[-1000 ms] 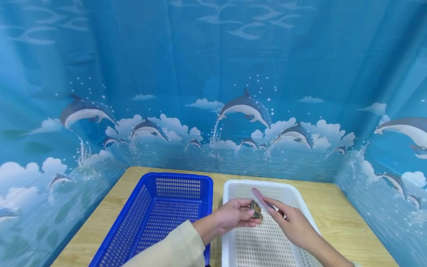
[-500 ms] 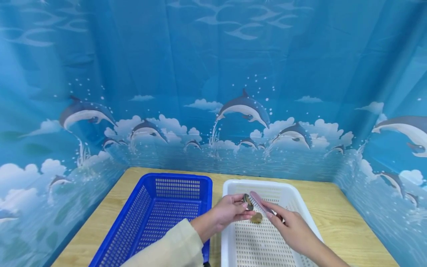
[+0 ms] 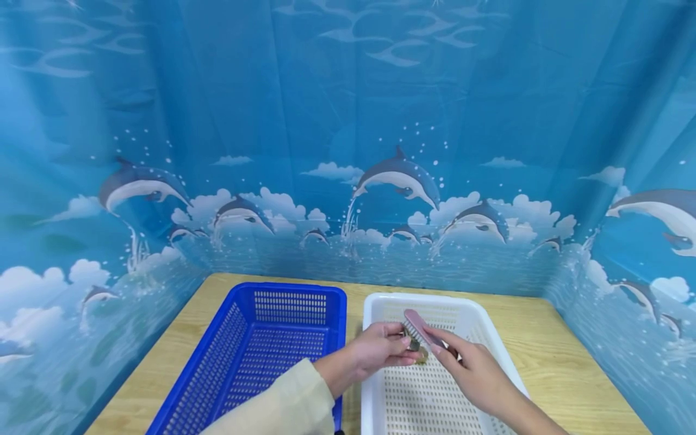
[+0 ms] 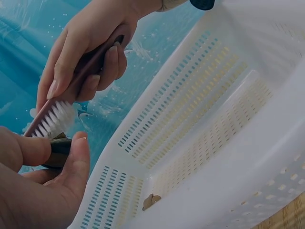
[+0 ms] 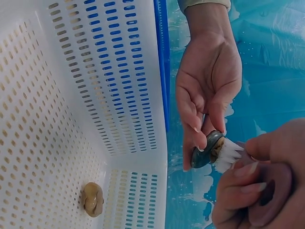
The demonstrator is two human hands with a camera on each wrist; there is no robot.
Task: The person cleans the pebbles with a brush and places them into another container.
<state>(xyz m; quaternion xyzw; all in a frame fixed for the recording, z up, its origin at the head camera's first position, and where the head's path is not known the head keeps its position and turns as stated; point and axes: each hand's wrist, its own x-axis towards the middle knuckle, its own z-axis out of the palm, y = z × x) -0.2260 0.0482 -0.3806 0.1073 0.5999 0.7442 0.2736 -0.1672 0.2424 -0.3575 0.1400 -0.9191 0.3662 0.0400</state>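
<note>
Over the white basket (image 3: pixel 367 386), my left hand (image 3: pixel 375 351) pinches a small oval, dark-green shellfish (image 5: pixel 205 151) between thumb and fingers. Its brown side faces the brush in the right wrist view. My right hand (image 3: pixel 474 367) grips the handle of a pink scrubbing brush (image 3: pixel 417 322). The brush's white bristles (image 5: pixel 228 156) touch the brown side of the shellfish. Another piece, tan-brown and shellfish-like (image 5: pixel 92 199), lies on the floor of the white basket below the hands. In the head view the fingers cover part of the held shellfish.
A blue slotted basket (image 3: pixel 290 284) stands left of the white one, with a narrow gap between them. Both rest on a wooden table (image 3: pixel 565 350). Blue dolphin-printed sheeting (image 3: pixel 326 121) rises behind and at both sides.
The held shellfish and brush moved slightly left, then the left hand turned the shellfish a little. The brush stays against it. The tan piece below came into view as the hand shifted.
</note>
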